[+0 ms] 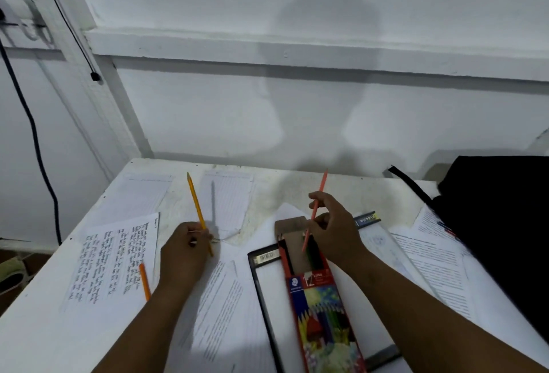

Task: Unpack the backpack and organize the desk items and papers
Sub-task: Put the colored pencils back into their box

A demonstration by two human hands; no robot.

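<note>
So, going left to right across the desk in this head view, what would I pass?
Handwritten sheet → orange pencil lying on it → left hand holding a yellow pencil → coloured pencil box → right hand holding a pink pencil → black backpack.

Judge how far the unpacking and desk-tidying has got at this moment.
Partly done. Done: papers and the pencil box are already out on the desk; the black backpack sits at the right. In hand: the left hand grips a yellow pencil, the right hand a pink pencil above the open box. Left: an orange pencil lies loose and the papers are scattered.
</note>
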